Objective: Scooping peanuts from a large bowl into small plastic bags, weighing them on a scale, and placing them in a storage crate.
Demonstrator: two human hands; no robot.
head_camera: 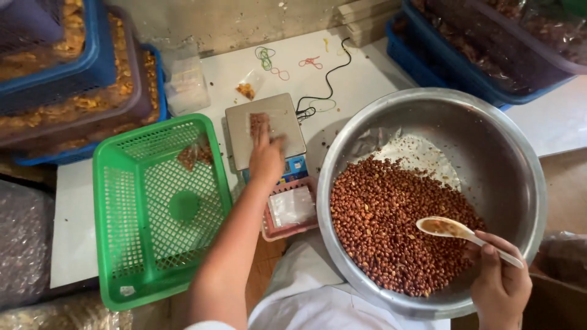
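Right hand [500,282] with spoon [455,230] inside bowl rim [538,183], left hand [266,157] on scale [264,128].

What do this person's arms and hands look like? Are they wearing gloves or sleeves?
No gloves: both the left hand and the right hand are bare, with no rings, watch or bracelet visible. The left forearm is uncovered along its whole visible length. Only a little of the right arm shows. White cloth garment appears at the bottom edge.

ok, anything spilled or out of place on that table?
Minor mess only. Loose rubber bands and a stray small bag of snack lie on the white table behind the scale. Dark crumbs dot the table near the steel bowl.
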